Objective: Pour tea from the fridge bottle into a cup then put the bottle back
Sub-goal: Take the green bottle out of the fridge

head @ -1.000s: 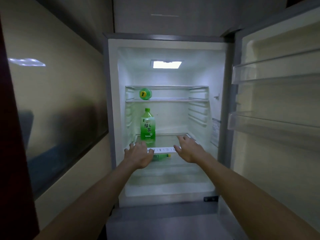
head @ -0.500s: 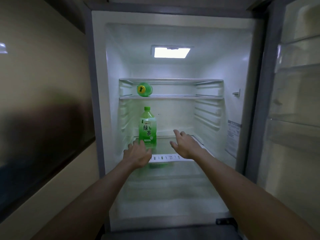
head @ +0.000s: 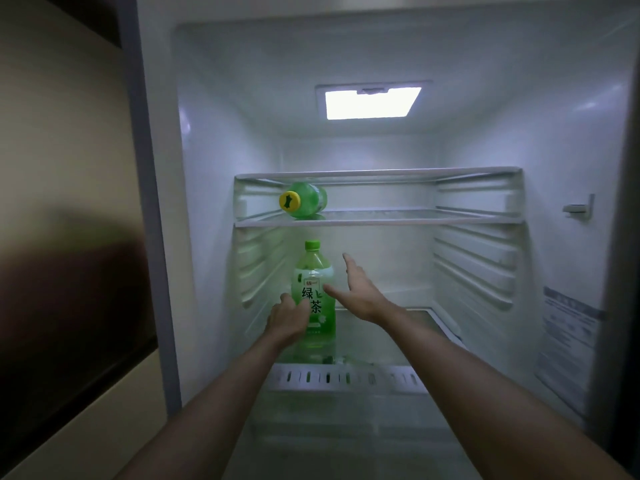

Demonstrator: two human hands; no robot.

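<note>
Now, the green tea bottle (head: 313, 296) stands upright at the left of the lower glass shelf (head: 398, 318) inside the open fridge (head: 214, 161), green cap on, label facing out; the left hand (head: 287, 320) sits against the bottle's lower left side with its fingers curled and the thumb lying over the label, though whether it has closed on the bottle cannot be told; the right hand (head: 360, 292) hangs just beside the bottle's right side, fingers straight and spread, thumb pointing at the label; on the upper shelf (head: 415, 218) a second green bottle (head: 306, 200) lies on its side, yellow cap toward the camera; the ceiling light (head: 372, 102) is lit.
</note>
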